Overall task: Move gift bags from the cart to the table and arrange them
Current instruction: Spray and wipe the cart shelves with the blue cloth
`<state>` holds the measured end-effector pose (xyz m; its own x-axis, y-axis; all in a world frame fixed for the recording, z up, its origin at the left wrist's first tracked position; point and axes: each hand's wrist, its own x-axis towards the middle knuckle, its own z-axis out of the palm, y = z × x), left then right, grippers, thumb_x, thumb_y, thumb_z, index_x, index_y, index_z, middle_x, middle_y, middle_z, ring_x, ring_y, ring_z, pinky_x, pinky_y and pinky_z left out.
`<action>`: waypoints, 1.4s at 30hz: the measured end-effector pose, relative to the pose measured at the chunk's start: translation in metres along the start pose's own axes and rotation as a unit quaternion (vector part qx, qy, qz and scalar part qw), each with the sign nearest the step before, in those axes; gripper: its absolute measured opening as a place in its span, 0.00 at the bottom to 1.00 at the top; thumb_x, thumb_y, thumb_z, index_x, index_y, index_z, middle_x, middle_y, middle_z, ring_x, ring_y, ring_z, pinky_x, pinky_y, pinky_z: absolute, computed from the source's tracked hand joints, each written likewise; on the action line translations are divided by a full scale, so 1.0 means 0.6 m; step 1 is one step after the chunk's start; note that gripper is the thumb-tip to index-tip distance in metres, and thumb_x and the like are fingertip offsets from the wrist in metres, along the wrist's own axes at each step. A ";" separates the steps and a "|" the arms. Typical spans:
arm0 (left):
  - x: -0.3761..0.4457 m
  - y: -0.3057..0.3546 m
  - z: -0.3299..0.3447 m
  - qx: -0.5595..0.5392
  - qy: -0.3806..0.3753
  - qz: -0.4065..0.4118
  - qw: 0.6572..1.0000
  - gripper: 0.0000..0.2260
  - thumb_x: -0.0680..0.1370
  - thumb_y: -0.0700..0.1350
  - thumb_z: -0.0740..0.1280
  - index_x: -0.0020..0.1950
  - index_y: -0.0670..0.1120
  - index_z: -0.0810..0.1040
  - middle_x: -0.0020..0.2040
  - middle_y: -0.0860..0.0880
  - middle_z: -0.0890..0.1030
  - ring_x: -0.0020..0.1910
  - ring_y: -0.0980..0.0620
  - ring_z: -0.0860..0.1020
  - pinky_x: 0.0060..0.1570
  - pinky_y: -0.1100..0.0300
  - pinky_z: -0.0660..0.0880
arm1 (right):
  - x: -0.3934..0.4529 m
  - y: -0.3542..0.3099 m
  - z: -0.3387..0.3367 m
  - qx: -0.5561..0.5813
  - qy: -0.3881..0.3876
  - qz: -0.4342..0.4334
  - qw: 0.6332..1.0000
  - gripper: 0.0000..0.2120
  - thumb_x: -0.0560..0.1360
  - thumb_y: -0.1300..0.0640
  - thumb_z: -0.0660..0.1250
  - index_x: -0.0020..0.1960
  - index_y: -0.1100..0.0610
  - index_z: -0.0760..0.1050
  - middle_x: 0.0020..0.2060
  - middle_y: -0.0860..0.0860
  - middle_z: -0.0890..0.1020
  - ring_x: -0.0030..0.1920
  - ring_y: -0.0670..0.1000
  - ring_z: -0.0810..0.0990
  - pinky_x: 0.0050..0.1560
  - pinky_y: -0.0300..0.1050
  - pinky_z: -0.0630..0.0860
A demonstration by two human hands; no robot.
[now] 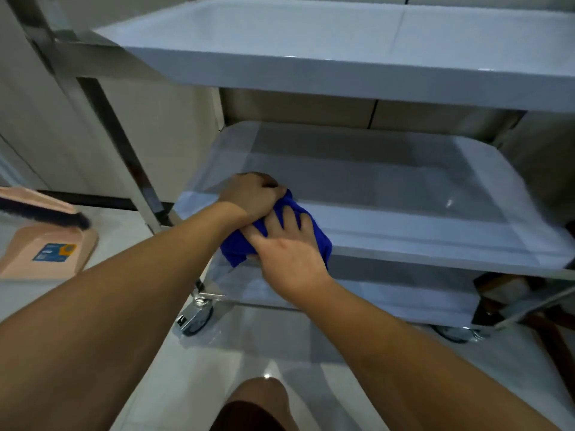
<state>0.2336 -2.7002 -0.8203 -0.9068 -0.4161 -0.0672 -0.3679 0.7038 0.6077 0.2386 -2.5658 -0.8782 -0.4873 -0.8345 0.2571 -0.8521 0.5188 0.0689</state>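
A grey three-shelf cart on wheels fills the view; its middle shelf [404, 234] and top shelf [311, 66] hold no gift bags that I can see. A bunched blue cloth [320, 237] lies at the front left corner of the middle shelf. My left hand [252, 194] grips the cloth's far end with curled fingers. My right hand [289, 250] lies over the cloth with fingers spread and mostly straight, pressing it down. No table is in view.
A pink dustpan [46, 247] with a dark brush [46, 213] sits on the floor at the left. A steel cart post [102, 119] rises at the left, with a caster [196, 318] below. A wooden chair leg [553, 331] stands at the right. My knee [258, 405] is at the bottom.
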 end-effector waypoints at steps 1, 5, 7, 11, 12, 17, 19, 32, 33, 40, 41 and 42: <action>0.003 0.020 0.016 -0.007 -0.015 0.011 1.000 0.13 0.83 0.54 0.61 0.61 0.53 0.82 0.59 0.53 0.82 0.58 0.52 0.77 0.55 0.60 0.67 | -0.016 0.021 0.000 -0.001 0.010 0.010 1.000 0.35 0.72 0.55 0.71 0.75 0.46 0.62 0.66 0.60 0.72 0.65 0.66 0.69 0.64 0.66 0.67; 0.017 0.093 0.088 -0.023 -0.068 0.050 0.996 0.15 0.83 0.56 0.59 0.63 0.54 0.81 0.62 0.53 0.81 0.58 0.51 0.77 0.62 0.55 0.72 | -0.099 0.130 0.000 -0.031 0.038 0.047 0.998 0.38 0.70 0.55 0.73 0.76 0.43 0.61 0.69 0.58 0.71 0.65 0.65 0.72 0.62 0.64 0.70; 0.030 0.123 0.120 0.003 -0.058 0.063 0.996 0.19 0.81 0.60 0.56 0.59 0.54 0.82 0.58 0.51 0.83 0.56 0.48 0.79 0.63 0.50 0.74 | -0.147 0.193 -0.001 -0.052 0.049 0.079 0.994 0.40 0.69 0.53 0.75 0.76 0.43 0.61 0.71 0.57 0.71 0.64 0.65 0.73 0.61 0.63 0.71; 0.042 0.177 0.180 0.088 -0.020 0.126 0.988 0.21 0.84 0.58 0.53 0.48 0.49 0.81 0.50 0.46 0.83 0.47 0.46 0.78 0.51 0.54 0.74 | -0.245 0.314 -0.010 -0.062 0.037 0.143 0.987 0.41 0.71 0.44 0.75 0.78 0.43 0.58 0.72 0.57 0.72 0.67 0.66 0.73 0.66 0.64 0.70; 0.040 0.192 0.197 0.107 -0.016 0.153 0.982 0.20 0.84 0.57 0.53 0.47 0.48 0.81 0.50 0.46 0.82 0.47 0.46 0.77 0.49 0.54 0.73 | -0.268 0.342 -0.016 -0.057 0.028 0.161 0.985 0.41 0.72 0.41 0.74 0.79 0.43 0.57 0.73 0.57 0.71 0.69 0.66 0.72 0.68 0.65 0.69; 0.021 0.266 0.280 0.199 -0.049 0.200 0.958 0.21 0.83 0.60 0.53 0.67 0.52 0.76 0.67 0.44 0.75 0.67 0.41 0.71 0.69 0.44 0.65 | -0.353 0.460 -0.051 0.001 -0.033 0.251 0.967 0.39 0.75 0.30 0.60 0.80 0.41 0.50 0.78 0.52 0.64 0.77 0.60 0.61 0.76 0.59 0.57; 0.017 0.292 0.300 0.241 -0.057 0.189 0.950 0.22 0.83 0.61 0.50 0.72 0.55 0.71 0.74 0.44 0.69 0.72 0.40 0.65 0.72 0.39 0.58 | -0.376 0.494 -0.067 0.039 -0.035 0.290 0.956 0.41 0.72 0.27 0.54 0.81 0.41 0.51 0.79 0.49 0.61 0.79 0.56 0.57 0.78 0.55 0.53; 0.008 0.325 0.339 0.329 -0.034 0.179 0.927 0.25 0.81 0.65 0.46 0.74 0.60 0.64 0.73 0.48 0.69 0.71 0.38 0.65 0.69 0.33 0.59 | -0.289 0.544 -0.070 0.072 -0.089 0.418 0.901 0.42 0.73 0.21 0.48 0.81 0.40 0.47 0.81 0.48 0.52 0.80 0.59 0.51 0.78 0.61 0.53; 0.011 0.325 0.332 0.323 -0.035 0.185 0.928 0.25 0.80 0.66 0.46 0.75 0.61 0.64 0.73 0.49 0.69 0.71 0.39 0.66 0.69 0.35 0.61 | -0.279 0.545 -0.067 0.072 -0.091 0.421 0.900 0.43 0.72 0.21 0.48 0.81 0.40 0.46 0.82 0.49 0.51 0.80 0.60 0.50 0.78 0.63 0.52; 0.080 0.316 0.281 0.279 -0.043 0.138 0.949 0.26 0.82 0.64 0.52 0.79 0.57 0.61 0.79 0.51 0.62 0.76 0.44 0.61 0.73 0.43 0.59 | -0.208 0.601 -0.048 0.071 -0.080 0.391 0.914 0.43 0.72 0.21 0.48 0.81 0.40 0.46 0.82 0.50 0.50 0.80 0.62 0.48 0.77 0.64 0.49; 0.090 0.309 0.280 0.282 -0.051 0.123 0.950 0.27 0.82 0.65 0.51 0.80 0.58 0.59 0.81 0.53 0.59 0.78 0.45 0.59 0.75 0.43 0.57 | -0.193 0.616 -0.041 0.068 -0.077 0.388 0.916 0.43 0.72 0.21 0.49 0.81 0.41 0.47 0.82 0.50 0.51 0.80 0.62 0.49 0.77 0.64 0.50; 0.097 0.300 0.282 0.287 -0.052 0.117 0.949 0.28 0.82 0.67 0.49 0.80 0.60 0.56 0.81 0.54 0.57 0.78 0.46 0.58 0.75 0.43 0.56 | -0.176 0.632 -0.034 0.061 -0.075 0.385 0.918 0.43 0.73 0.21 0.49 0.81 0.41 0.48 0.81 0.51 0.52 0.79 0.62 0.50 0.77 0.64 0.50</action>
<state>0.0797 -2.5005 -0.8488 -0.9821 -0.1709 -0.0798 -0.1777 0.9802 0.0872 -0.0293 -2.2769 -0.8599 -0.9668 -0.2511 0.0483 -0.2557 0.9481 -0.1891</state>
